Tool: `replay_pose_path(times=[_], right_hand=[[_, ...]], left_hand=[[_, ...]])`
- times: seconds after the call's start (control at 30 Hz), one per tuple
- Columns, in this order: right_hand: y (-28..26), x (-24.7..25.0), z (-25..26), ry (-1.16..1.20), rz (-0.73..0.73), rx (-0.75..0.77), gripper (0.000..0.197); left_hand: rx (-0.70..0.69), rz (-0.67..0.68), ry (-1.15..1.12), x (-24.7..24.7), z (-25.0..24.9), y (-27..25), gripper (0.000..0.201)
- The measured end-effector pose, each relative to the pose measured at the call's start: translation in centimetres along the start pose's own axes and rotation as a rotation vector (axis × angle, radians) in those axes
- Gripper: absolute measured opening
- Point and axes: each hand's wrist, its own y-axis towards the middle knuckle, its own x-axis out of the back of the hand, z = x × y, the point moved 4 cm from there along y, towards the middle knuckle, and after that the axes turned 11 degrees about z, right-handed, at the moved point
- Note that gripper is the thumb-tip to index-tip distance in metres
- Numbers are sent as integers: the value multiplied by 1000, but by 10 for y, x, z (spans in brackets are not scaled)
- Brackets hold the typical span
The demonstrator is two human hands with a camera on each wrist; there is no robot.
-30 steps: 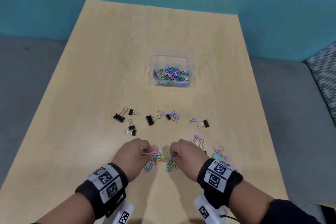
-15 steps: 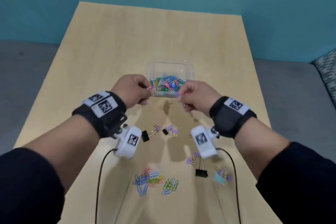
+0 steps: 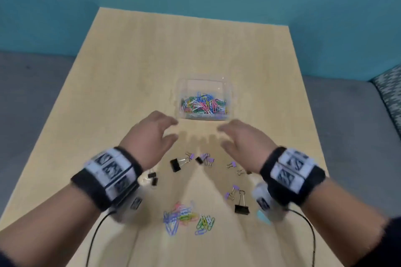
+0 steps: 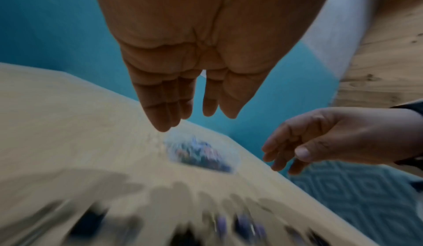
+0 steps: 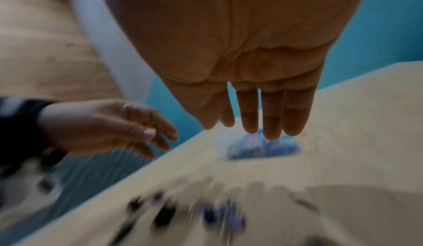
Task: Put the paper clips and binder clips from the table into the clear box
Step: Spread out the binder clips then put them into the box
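Left hand point(image 3: 152, 134) and right hand point(image 3: 245, 138) hover just nearside of the clear box point(image 3: 184, 84), fingers spread, holding nothing. Loose paper clips point(image 3: 186, 218) lie further nearside.

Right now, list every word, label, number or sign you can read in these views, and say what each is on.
No readable text in any view.
Left wristband: black-and-white square marker patterns, blurred, no letters or numbers.
Right wristband: the same kind of markers, blurred.
White wrist cameras: one small marker each, unreadable.
Clear box: no label visible.
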Motion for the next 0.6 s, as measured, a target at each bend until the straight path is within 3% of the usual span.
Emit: replay_pose_path(times=[0.07,0.13,0.23,0.33,0.4,0.53,0.6], right_hand=[[-43,-48,15,-147,134,141,24],[-82,-93,27,-323,244,263,11],[-118,-138,36,-519,306,374,17],[-115,-156,48,-586,286,399,19],[-101,-162,61,-593,218,401,20],[-78,-159,79,-451,129,350,25],[-73,-153,77,-277,70,212,22]], left_hand=[[-21,139,33,-27,11,-52,23],[-35,348,180,-61,25,-102,30],[-49,515,369,-97,32,-155,31],[-199,412,469,-122,21,-166,29],[-214,326,451,-133,14,-154,37],[-114,195,291,-132,14,-137,19],[-3,153,163,-126,21,-136,27]])
